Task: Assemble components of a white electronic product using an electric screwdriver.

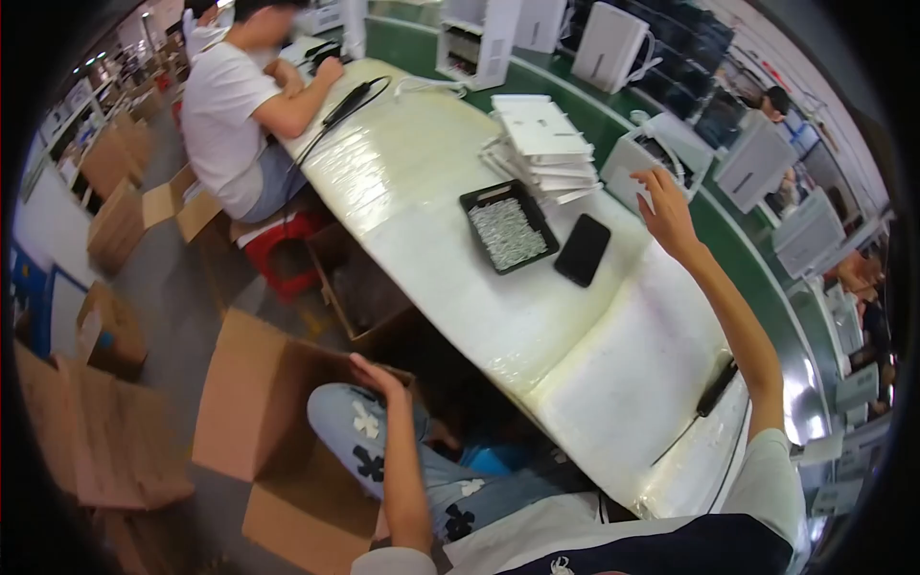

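My right hand (668, 213) is raised at the far right edge of the table, fingers apart, with nothing in it. Just past its fingers stands a white housing (628, 168) with its inside showing, on the green conveyor. My left hand (380, 376) is low at the left, by my knee and the open cardboard box (251, 393); its fingers are stretched out and it holds nothing I can see. On the table between the hands lie a black phone (583, 251) and a black tray (479, 240) full of small silvery screws. A stack of white panels (546, 134) sits behind them.
A black electric screwdriver (717, 391) with a long bit lies at the table's near right; another black corded tool (347, 105) is farther left. White units (757, 168) line the green conveyor (757, 278). A seated co-worker (225, 115) works at the far end. Cardboard boxes (110, 326) stand at left.
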### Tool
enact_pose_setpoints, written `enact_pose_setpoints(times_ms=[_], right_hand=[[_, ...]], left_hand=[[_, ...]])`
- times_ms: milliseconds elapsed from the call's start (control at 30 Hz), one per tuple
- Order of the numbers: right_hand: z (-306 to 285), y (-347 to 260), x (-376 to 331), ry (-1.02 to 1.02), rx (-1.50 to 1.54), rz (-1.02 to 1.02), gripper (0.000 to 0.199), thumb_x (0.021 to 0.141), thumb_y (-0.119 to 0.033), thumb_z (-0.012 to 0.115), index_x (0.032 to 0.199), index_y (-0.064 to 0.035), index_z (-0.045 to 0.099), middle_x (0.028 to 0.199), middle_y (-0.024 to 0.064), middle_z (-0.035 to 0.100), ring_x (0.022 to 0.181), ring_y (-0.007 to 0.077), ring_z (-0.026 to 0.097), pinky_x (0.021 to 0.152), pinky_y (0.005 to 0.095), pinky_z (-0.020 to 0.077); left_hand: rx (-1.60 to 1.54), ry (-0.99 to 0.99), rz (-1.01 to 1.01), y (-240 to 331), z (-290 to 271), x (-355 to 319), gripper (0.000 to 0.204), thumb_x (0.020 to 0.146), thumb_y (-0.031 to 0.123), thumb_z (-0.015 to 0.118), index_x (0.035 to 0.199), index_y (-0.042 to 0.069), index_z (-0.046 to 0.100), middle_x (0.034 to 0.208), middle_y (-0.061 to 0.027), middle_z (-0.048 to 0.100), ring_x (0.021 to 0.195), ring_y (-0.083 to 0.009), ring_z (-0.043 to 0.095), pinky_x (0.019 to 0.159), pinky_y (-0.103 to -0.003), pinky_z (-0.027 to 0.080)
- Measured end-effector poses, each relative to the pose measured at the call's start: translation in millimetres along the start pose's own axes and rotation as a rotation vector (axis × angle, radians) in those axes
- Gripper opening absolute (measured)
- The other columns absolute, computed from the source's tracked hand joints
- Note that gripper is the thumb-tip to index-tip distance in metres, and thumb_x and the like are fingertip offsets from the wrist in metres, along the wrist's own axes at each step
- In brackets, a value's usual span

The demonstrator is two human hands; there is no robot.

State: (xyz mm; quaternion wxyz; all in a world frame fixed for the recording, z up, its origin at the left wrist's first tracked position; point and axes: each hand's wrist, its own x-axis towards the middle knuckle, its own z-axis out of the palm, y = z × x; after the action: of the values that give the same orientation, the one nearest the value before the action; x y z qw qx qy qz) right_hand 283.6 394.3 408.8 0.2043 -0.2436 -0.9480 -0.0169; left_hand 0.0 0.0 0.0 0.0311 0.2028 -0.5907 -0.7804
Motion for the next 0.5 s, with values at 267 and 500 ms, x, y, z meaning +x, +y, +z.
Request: enact_pose_setpoints(times_ms=[267, 500], right_hand=[[25, 81, 35, 0.237, -0.222, 0.171, 0.040, 0.080, -0.010, 0.077, 0.114, -0.0062, 0.056, 0.110, 0.0154, 0.059, 0.106, 0.0368, 0.058, 0.090, 0.0435, 0.0481], [41, 132, 41, 0.110, -0.134, 0.342, 0.045, 0.073, -0.013, 0.081, 0.110, -0.0056, 0.057, 0.106, 0.0218, 0.066, 0.103, 0.0430, 0.063, 0.085, 0.0494, 0.0502]], left_hand=[[0.099, 0.072, 0.117, 67, 10, -17, 0.068, 0.103, 0.048, 0.051, 0.136, -0.012, 0.050, 0.142, -0.0272, 0.052, 0.124, -0.0333, 0.052, 0.110, -0.038, 0.037], [0.091, 0.116, 0.150, 69, 19, -20, 0.062, 0.105, 0.042, 0.051, 0.135, -0.012, 0.050, 0.142, -0.0271, 0.053, 0.121, -0.0332, 0.053, 0.110, -0.038, 0.038]])
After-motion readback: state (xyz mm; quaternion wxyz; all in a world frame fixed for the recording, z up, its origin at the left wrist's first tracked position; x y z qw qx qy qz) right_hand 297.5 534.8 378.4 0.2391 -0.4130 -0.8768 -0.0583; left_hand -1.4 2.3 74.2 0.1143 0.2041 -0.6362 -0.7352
